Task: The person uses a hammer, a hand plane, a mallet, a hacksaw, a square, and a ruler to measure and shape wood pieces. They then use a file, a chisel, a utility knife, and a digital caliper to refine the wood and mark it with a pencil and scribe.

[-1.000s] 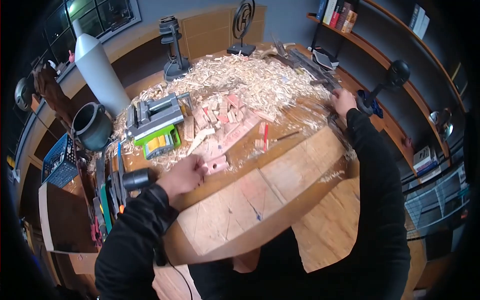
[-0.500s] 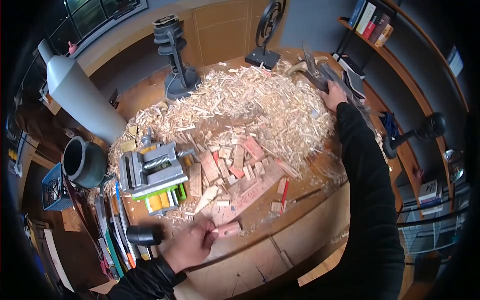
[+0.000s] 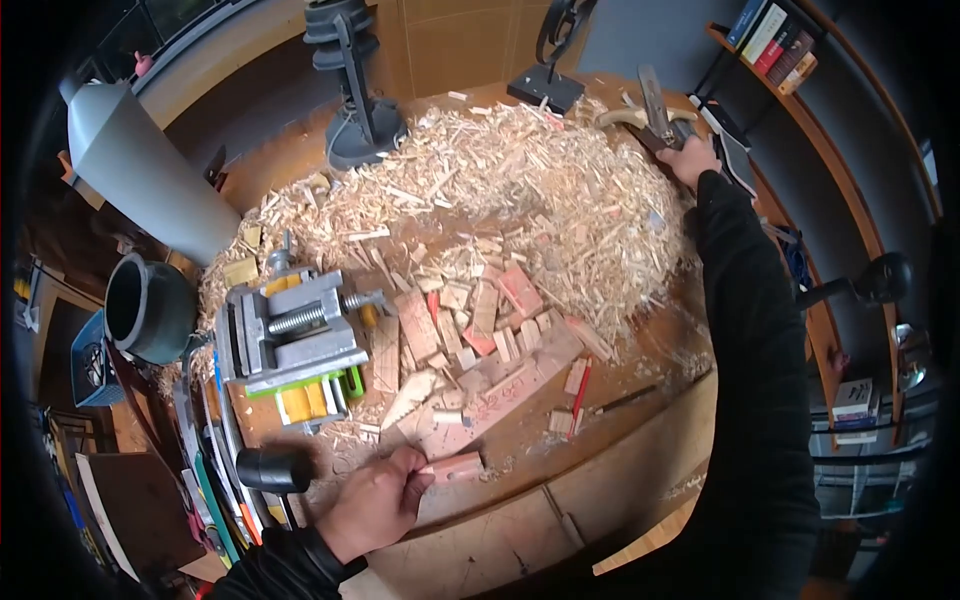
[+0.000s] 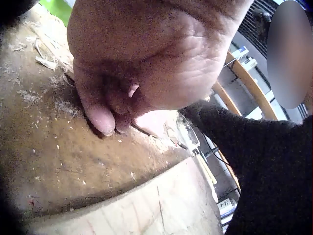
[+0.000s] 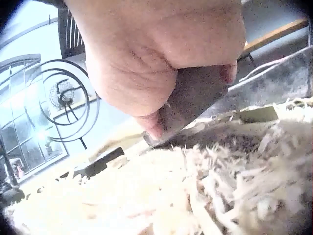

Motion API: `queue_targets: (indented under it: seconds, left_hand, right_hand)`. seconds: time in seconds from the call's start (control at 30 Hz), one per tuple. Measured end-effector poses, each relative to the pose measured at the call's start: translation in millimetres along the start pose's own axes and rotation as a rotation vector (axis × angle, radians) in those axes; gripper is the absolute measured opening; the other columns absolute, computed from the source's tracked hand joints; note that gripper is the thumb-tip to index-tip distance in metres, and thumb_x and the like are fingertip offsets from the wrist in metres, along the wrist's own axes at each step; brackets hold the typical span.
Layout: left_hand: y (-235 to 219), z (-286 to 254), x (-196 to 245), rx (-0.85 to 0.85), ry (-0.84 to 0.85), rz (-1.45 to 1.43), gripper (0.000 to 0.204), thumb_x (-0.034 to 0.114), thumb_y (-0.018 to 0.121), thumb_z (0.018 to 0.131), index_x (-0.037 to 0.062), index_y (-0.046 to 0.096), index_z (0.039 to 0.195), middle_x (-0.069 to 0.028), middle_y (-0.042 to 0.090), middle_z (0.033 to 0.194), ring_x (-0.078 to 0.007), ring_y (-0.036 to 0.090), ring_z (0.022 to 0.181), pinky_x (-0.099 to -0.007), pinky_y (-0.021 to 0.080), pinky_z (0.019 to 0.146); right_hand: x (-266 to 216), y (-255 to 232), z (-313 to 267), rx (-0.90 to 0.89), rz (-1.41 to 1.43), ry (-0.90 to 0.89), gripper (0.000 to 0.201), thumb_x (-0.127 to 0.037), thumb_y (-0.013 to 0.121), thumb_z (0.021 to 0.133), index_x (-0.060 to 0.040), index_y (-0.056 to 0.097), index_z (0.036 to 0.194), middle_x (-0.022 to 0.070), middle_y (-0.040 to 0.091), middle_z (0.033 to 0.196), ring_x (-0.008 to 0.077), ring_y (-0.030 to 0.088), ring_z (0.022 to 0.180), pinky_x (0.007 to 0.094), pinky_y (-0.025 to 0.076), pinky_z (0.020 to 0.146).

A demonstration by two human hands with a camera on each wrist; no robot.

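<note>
Low on the bench, the left hand (image 3: 375, 505) pinches the end of a small pinkish wood block (image 3: 456, 467) with a hole in it; in the left wrist view the left hand (image 4: 146, 58) has its fingers curled, mostly covering the block. At the far right of the shavings, the right hand (image 3: 690, 162) grips a dark flat metal tool (image 3: 655, 105). The right wrist view shows the right hand (image 5: 156, 54) with thumb and fingers around the dark flat piece (image 5: 193, 98), just above the shavings.
Wood shavings (image 3: 520, 170) heap across the back. A metal vise (image 3: 300, 325), a black mallet head (image 3: 272, 469) and hand tools lie left. Small wood offcuts (image 3: 420, 325) and a red pencil (image 3: 580, 400) lie mid-bench. A curved wooden board (image 3: 480, 550) runs along the front.
The right hand has moved farther back along the right side and raised the dark tool there. The left hand still holds the small block. The head view has shifted toward the bench.
</note>
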State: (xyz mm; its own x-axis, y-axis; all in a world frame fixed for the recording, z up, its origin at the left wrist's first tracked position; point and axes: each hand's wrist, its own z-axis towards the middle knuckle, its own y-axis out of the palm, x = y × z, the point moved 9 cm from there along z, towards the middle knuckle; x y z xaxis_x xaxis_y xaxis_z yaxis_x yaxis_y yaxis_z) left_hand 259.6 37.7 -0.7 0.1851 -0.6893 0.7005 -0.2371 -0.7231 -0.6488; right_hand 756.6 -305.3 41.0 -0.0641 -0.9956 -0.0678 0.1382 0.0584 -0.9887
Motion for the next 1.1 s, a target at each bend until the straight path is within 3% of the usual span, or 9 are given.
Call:
queue_targets:
  seconds: [0.13, 0.3, 0.4, 0.53, 0.6, 0.73, 0.8, 0.93, 1.1]
  left_hand:
    - [0, -3, 1, -0.008, 0.018, -0.018, 0.013, 0.014, 0.061, 0.09, 0.0033, 0.056, 0.095, -0.0221, 0.063, 0.074, -0.0419, 0.063, 0.073, -0.047, 0.05, 0.065]
    - [3, -10, 1, 0.067, 0.162, -0.026, 0.01, 0.009, 0.06, 0.091, 0.0001, 0.056, 0.092, -0.0204, 0.057, 0.071, -0.0355, 0.059, 0.065, -0.0407, 0.046, 0.061]
    - [9, -17, -9, 0.078, 0.164, -0.094, 0.008, 0.008, 0.058, 0.088, 0.0012, 0.055, 0.09, -0.0225, 0.061, 0.077, -0.0398, 0.062, 0.074, -0.0443, 0.047, 0.066]
    - [13, -37, -16, 0.145, 0.221, -0.239, 0.011, 0.01, 0.059, 0.091, -0.0001, 0.054, 0.091, -0.0188, 0.06, 0.073, -0.0289, 0.059, 0.069, -0.0391, 0.046, 0.064]
    - [19, -56, -19, 0.131, 0.182, -0.256, 0.01, 0.009, 0.055, 0.097, 0.0024, 0.05, 0.091, -0.0018, 0.057, 0.072, -0.0076, 0.054, 0.067, -0.0242, 0.045, 0.059]
    - [26, -91, -20, 0.173, 0.154, -0.314, 0.01, 0.01, 0.055, 0.097, 0.0021, 0.052, 0.092, 0.0, 0.058, 0.072, -0.0062, 0.054, 0.064, -0.0221, 0.044, 0.056]
    - [41, -104, -27, 0.162, 0.15, -0.461, 0.014, 0.014, 0.059, 0.093, 0.0, 0.057, 0.089, -0.0026, 0.058, 0.07, -0.0088, 0.052, 0.065, -0.0285, 0.043, 0.058]
    - [58, -123, -18, 0.179, 0.148, -0.593, 0.013, 0.009, 0.056, 0.095, -0.0016, 0.061, 0.091, -0.0006, 0.059, 0.07, -0.0065, 0.051, 0.061, -0.0241, 0.042, 0.055]
    - [60, -123, -19, 0.208, 0.16, -0.724, 0.014, 0.01, 0.058, 0.096, -0.0023, 0.061, 0.092, -0.0019, 0.061, 0.071, -0.0066, 0.053, 0.059, -0.0217, 0.043, 0.053]
  right_hand:
    - [19, -14, -29, 0.002, 0.267, -0.078, 0.068, -0.048, 0.074, 0.073, 0.0099, 0.065, 0.108, 0.0282, 0.064, 0.111, 0.0351, 0.063, 0.107, 0.0411, 0.047, 0.09]
    - [30, -28, -106, -0.139, 0.992, 0.057, 0.047, -0.042, 0.073, 0.081, 0.0005, 0.067, 0.1, 0.0083, 0.067, 0.091, 0.0147, 0.062, 0.077, 0.0306, 0.045, 0.064]
    - [17, -49, -180, -0.267, 1.387, 0.07, 0.043, -0.043, 0.066, 0.088, -0.0051, 0.063, 0.108, 0.0064, 0.065, 0.091, 0.017, 0.062, 0.079, 0.0317, 0.049, 0.067]
    - [-14, -63, -275, -0.602, 2.036, -0.159, 0.04, -0.039, 0.057, 0.096, -0.0075, 0.053, 0.12, 0.0085, 0.063, 0.108, 0.0235, 0.063, 0.091, 0.0387, 0.054, 0.073]
    - [-25, -66, -318, -0.612, 2.032, -0.212, 0.039, -0.036, 0.057, 0.096, -0.0068, 0.052, 0.121, 0.0103, 0.063, 0.11, 0.0247, 0.063, 0.091, 0.0387, 0.054, 0.075]
    - [-47, -73, -397, -0.538, 2.089, -0.17, 0.034, -0.029, 0.063, 0.091, -0.0062, 0.056, 0.116, 0.0066, 0.064, 0.101, 0.021, 0.063, 0.088, 0.0362, 0.053, 0.077]
    - [-49, -70, -418, -0.415, 1.641, -0.324, 0.03, -0.023, 0.064, 0.089, -0.0047, 0.058, 0.112, 0.0026, 0.064, 0.096, 0.0147, 0.062, 0.086, 0.0302, 0.051, 0.075]
    - [-68, -80, -486, -0.402, 1.51, -0.415, 0.025, -0.014, 0.069, 0.084, -0.0018, 0.058, 0.103, -0.0002, 0.062, 0.086, 0.0085, 0.059, 0.077, 0.0236, 0.048, 0.07]
    - [-88, -65, -543, -0.562, 1.562, -0.514, 0.059, 0.0, 0.074, 0.077, 0.0042, 0.042, 0.127, 0.0058, 0.057, 0.106, 0.0111, 0.057, 0.093, 0.0262, 0.049, 0.081]
